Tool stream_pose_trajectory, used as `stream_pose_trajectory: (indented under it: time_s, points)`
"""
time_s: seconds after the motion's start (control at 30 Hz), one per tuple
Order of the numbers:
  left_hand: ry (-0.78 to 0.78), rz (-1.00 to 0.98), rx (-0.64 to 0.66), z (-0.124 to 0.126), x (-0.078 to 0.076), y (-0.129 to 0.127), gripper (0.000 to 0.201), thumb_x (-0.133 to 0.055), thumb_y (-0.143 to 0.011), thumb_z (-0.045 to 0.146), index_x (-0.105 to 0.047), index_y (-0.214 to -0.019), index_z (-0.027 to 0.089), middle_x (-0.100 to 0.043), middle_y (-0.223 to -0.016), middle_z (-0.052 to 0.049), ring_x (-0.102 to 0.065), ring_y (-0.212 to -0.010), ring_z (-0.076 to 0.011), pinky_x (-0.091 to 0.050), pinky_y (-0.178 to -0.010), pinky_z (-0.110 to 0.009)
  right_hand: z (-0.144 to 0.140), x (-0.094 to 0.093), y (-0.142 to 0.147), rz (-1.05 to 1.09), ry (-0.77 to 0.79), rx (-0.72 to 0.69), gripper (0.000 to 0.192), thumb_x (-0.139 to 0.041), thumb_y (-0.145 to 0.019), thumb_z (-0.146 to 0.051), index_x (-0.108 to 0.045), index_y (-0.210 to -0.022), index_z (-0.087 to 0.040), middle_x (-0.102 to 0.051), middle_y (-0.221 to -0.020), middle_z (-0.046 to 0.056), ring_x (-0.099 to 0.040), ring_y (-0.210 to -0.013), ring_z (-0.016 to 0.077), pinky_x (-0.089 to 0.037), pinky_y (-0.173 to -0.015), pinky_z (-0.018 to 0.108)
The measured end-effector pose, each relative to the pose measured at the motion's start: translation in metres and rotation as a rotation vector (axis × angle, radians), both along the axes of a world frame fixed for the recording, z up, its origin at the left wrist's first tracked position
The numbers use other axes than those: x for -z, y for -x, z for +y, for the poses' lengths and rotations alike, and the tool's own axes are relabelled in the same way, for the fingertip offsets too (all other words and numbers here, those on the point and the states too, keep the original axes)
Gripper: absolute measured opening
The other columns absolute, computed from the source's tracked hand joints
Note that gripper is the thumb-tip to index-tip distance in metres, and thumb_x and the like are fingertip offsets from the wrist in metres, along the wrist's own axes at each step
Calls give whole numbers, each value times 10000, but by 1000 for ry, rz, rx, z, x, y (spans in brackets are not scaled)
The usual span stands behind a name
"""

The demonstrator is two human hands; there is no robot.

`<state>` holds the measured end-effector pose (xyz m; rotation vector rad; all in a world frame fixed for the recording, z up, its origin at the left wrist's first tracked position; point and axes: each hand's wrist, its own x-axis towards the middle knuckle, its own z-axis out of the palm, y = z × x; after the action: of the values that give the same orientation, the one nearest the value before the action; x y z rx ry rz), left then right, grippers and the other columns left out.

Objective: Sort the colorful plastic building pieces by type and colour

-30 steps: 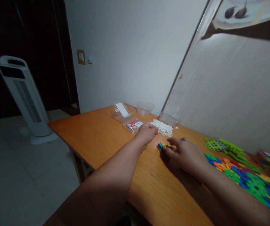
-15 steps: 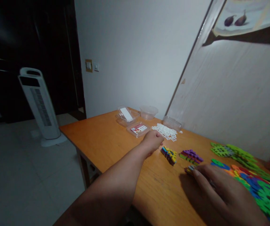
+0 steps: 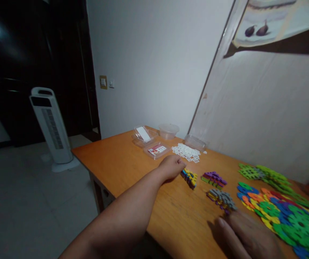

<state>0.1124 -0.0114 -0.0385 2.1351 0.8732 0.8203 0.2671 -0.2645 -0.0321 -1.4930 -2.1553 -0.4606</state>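
Fingers of the right hand: partly extended, undersides hidden; whether anything is held cannot be told. Change over half a second: grey-topped stack, then mostly covered by this hand, now shows almost whole; apparently released, set down near two others. Positions: grey-topped stack just off the right fingertips, 12 o'clock; purple-topped stack beyond it, at its 11; yellow-topped stack close by the left hand, at its 4. Left fingers: curled, contents hidden.
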Motion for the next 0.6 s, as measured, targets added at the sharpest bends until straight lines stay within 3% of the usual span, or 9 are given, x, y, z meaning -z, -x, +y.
stream_pose_trajectory:
  time_s: [0.37, 0.6]
  points:
    - [31, -164, -103, 2, -5, 1, 352, -557, -822, 452, -453, -606, 194, -448, -585, 46, -413, -597, -115, -272, -548, -239, 8, 9, 12, 27, -59, -76, 301, -530, -957, -201, -518, -657, -200, -527, -577, 10, -515, -535, 136, -311, -555, 306]
    - [135, -323, -167, -13, -31, -13, 348, -558, -854, 429, -453, -620, 193, -475, -565, 41, -429, -560, -104, -322, -559, -229, 9, 8, 9, 78, -54, -68, 328, -497, -969, -202, -519, -641, -200, -522, -570, 8, -503, -526, 129, -310, -546, 293]
